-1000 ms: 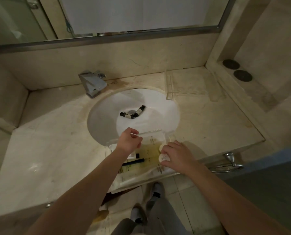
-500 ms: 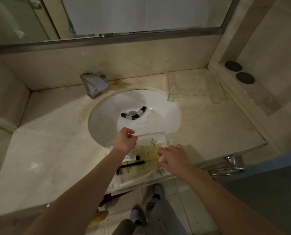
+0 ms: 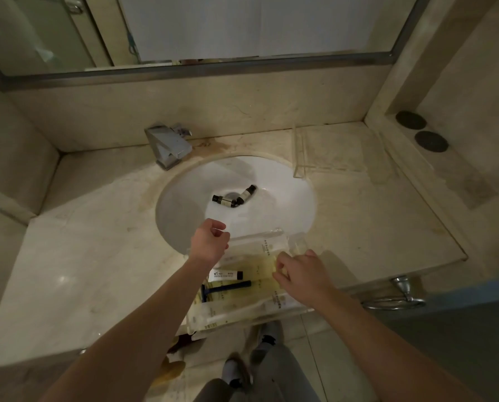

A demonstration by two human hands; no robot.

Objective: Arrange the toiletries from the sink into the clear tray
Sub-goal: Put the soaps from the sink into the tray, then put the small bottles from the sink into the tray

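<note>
Two small bottles with black caps, one (image 3: 222, 200) beside the other (image 3: 247, 194), lie at the drain of the white sink basin (image 3: 286, 198). At the counter's front edge sits a clear tray (image 3: 274, 237) holding a white tube with a black cap (image 3: 225, 275), a dark blue razor (image 3: 226, 286) and several clear-wrapped packets (image 3: 267, 248). My left hand (image 3: 210, 242) hovers over the tray's far left corner, fingers curled shut with nothing seen in them. Over the tray's right side is my right hand (image 3: 299, 274), its fingers spread and bent and holding nothing.
A chrome faucet (image 3: 170, 146) stands behind the basin. A second clear acrylic tray (image 3: 299, 158) rests on the counter at the back right. Two dark round discs (image 3: 421, 131) lie on the right ledge. A towel ring (image 3: 399, 298) hangs below the counter's front.
My left hand has risen from the tray's edge toward the basin. My right hand has lifted off the white round item in the tray and its fingers have spread.
</note>
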